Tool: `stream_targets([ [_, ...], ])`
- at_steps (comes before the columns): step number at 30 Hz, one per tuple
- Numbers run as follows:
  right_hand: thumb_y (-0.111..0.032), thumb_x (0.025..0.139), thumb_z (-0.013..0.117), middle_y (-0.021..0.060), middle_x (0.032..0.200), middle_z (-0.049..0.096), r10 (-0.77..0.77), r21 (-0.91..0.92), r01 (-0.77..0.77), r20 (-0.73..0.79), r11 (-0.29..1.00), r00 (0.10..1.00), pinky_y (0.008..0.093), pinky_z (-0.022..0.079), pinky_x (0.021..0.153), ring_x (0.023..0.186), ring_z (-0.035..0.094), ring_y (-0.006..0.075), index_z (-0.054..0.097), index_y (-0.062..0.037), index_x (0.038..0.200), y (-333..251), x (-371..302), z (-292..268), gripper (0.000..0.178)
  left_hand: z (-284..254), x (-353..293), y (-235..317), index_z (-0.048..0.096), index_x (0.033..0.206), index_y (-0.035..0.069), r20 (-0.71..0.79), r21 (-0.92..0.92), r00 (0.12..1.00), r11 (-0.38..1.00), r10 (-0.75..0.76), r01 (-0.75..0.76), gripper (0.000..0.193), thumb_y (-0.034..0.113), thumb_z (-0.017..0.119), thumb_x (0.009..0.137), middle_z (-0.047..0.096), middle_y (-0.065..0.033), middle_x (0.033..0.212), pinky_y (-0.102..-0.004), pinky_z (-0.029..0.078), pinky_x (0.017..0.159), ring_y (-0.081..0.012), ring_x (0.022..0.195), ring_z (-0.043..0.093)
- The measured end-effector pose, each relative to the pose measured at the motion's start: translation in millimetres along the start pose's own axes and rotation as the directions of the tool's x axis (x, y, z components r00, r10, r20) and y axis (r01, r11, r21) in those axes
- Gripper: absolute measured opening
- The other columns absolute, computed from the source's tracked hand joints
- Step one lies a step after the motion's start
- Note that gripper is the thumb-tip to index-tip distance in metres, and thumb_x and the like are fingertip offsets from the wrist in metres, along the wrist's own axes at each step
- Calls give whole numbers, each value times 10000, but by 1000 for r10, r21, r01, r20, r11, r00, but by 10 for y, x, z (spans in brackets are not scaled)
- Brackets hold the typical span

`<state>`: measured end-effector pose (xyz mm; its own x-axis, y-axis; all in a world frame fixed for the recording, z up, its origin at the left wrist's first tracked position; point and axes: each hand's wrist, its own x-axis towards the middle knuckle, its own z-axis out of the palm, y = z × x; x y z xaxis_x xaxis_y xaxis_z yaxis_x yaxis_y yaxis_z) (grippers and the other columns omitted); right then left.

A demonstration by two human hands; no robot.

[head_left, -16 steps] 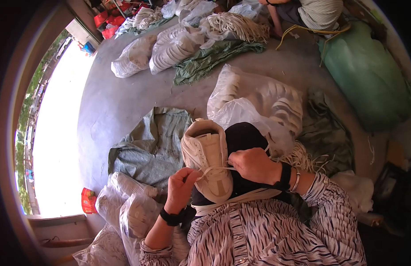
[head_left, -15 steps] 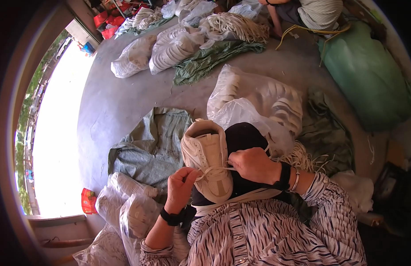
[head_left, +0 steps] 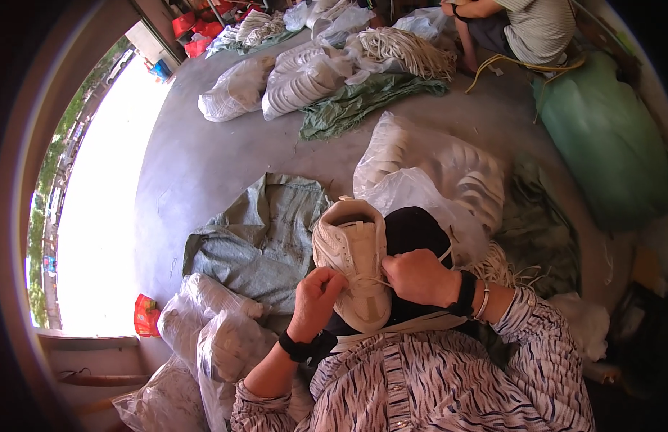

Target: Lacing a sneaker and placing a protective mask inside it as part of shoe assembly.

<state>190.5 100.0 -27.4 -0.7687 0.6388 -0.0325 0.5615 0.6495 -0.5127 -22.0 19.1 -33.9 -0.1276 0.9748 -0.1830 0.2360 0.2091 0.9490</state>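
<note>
A cream sneaker (head_left: pixel 364 248) rests on my lap, its opening away from me and its toe toward me. A pale shoelace (head_left: pixel 366 281) crosses the front of its tongue. My left hand (head_left: pixel 317 304) is closed at the sneaker's left side, finger and thumb pinching the lace. On the other side my right hand (head_left: pixel 422 278) is closed too, with the lace at its fingertips against the sneaker's edge. The exact grip of both hands is partly hidden by the fingers. Black cloth (head_left: pixel 414 229) lies under and beside the sneaker.
Ahead lies a clear plastic bag of pale shoe parts (head_left: pixel 449 169); a bundle of laces (head_left: pixel 496 268) is at right. Green woven sacking (head_left: pixel 258 230) and plastic bags (head_left: pixel 229 345) lie left. A bulging green sack (head_left: pixel 604 137) and a seated person (head_left: pixel 535 29) are far right.
The whole view has shifted slightly, so the scene sits further right. My right hand has come in closer to the sneaker. Both hands stay closed at the lace.
</note>
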Motion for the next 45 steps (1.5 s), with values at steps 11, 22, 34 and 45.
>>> stream_targets([
  [11,-185,819,512,199,671,619,-32,57,24,145,998,989,466,497,582,637,620,375,597,-27,762,28,24,-143,188,89,-47,262,563,744,67,-11,624,976,764,217,-163,122,186,586,759,567,-86,788,-422,474,672,-289,847,571],
  [22,-184,805,563,201,658,615,-91,-26,92,46,995,995,448,507,549,614,632,361,590,-36,751,162,-31,-24,160,228,25,133,595,893,84,35,563,980,806,197,-182,154,202,582,795,578,-110,888,-427,469,729,-325,890,562],
  [34,-143,802,568,177,693,614,-56,89,62,-68,994,996,441,496,599,673,626,352,566,-23,752,86,-96,-29,131,87,36,108,581,746,15,44,328,976,920,212,-214,72,80,563,770,567,-141,739,-397,455,659,-330,748,568],
  [45,-118,785,566,168,708,610,-169,-14,169,10,986,986,416,508,577,668,632,336,557,-26,780,69,-12,-115,93,207,53,395,547,707,74,97,815,887,475,452,-331,71,118,603,707,539,-78,754,-387,459,638,-257,777,548],
])
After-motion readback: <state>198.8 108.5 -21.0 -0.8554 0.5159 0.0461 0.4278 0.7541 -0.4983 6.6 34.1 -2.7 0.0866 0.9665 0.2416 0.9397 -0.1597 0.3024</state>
